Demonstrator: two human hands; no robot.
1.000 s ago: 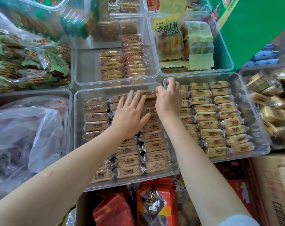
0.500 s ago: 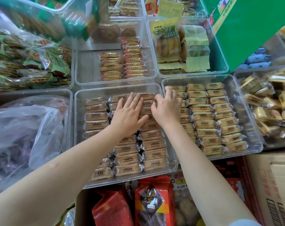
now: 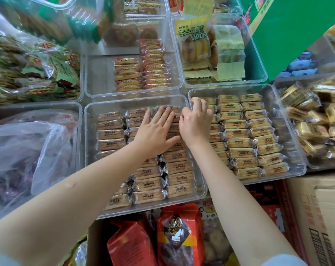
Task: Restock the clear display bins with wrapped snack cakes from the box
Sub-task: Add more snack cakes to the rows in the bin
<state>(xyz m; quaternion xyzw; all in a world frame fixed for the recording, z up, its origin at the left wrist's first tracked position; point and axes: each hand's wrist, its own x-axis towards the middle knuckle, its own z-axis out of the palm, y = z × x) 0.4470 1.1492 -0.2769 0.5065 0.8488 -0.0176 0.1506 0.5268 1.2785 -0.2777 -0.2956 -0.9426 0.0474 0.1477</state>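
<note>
Tan wrapped snack cakes (image 3: 179,167) lie in three columns in the clear middle bin (image 3: 136,99). My left hand (image 3: 155,135) rests flat on the middle and right columns near the far end, fingers straight. Beside it, my right hand (image 3: 196,121) is curled at the wall where this bin meets the clear right bin (image 3: 297,150); its thumb and forefinger pinch the wrapper end of a cake at the top of the right column. The right bin holds rows of yellower wrapped cakes (image 3: 243,131). A cardboard box (image 3: 326,217) stands at the lower right.
Red snack bags (image 3: 178,237) stand below the bins' front edge. A bin with a crumpled plastic bag (image 3: 28,150) is at the left, and red-wrapped cakes (image 3: 141,73) sit in the bin behind. A green carton (image 3: 297,25) leans at the top right.
My right hand slid down from the far rim, flattened, and has now curled again at the wall between the bins. My left hand stays flat on the cakes.
</note>
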